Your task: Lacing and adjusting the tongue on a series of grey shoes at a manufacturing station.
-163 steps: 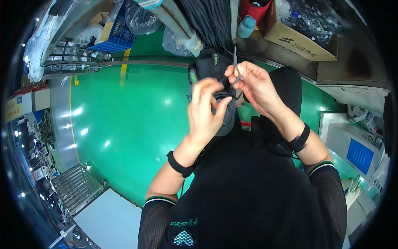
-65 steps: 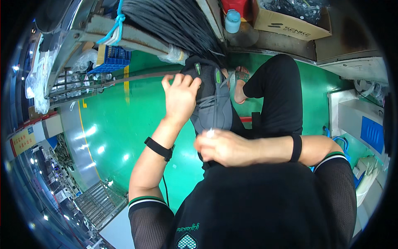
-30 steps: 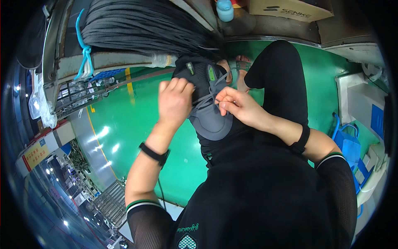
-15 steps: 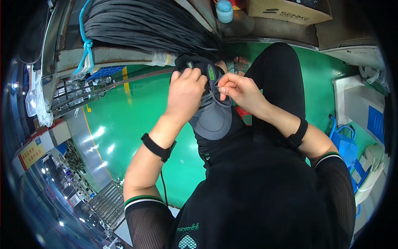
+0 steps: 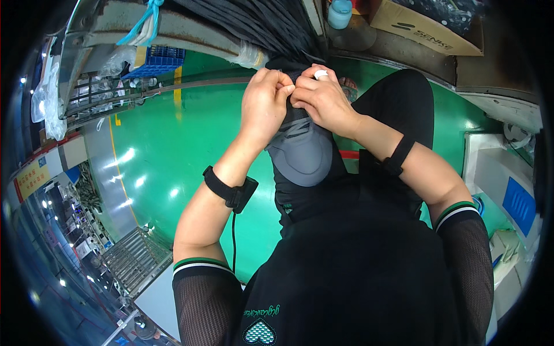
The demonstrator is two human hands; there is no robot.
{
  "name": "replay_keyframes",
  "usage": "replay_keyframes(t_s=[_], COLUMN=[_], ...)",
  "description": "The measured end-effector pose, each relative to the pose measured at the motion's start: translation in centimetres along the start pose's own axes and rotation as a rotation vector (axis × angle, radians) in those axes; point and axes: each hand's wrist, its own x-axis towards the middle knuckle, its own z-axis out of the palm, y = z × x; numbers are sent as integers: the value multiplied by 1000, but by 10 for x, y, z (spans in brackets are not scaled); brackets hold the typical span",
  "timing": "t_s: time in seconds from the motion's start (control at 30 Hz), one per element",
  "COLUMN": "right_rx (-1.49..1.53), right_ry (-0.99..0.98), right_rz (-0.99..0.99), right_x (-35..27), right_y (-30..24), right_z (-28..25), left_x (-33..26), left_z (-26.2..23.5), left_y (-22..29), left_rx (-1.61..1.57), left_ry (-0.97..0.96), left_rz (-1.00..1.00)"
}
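1 shoe (image 5: 303, 158): grey, on left leg (image 5: 311, 202), toe toward wearer
left hand (image 5: 270, 104): fingers pinched closed over shoe, held item hidden
right hand (image 5: 325, 104): curled closed beside it, can't tell on what
weight: likely light
feel: upper probably soft, not fragile
laces (image 5: 298, 128): look limp, pinch near tips
hold: steady toe sides
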Motion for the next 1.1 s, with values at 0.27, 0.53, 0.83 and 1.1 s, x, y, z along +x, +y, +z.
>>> replay_keyframes(t_s=[0.27,0.53,0.83,1.1], right_rx=[-37,119,867,834], right_ry=[-28,-65,415,398], right_rz=[230,244,790,1206], right_x=[3,10,-19,-54], right_y=[-9,-9,23,105], right_z=[-11,-5,-70,-193], left_x=[-57,-56,-65,-86], left_z=[-22,11,-22,-126], left_y=[14,5,-7,-106], left_rx=[596,458,-1029,-1617], left_ry=[51,271,635,502], left_rz=[168,-55,-332,-738])
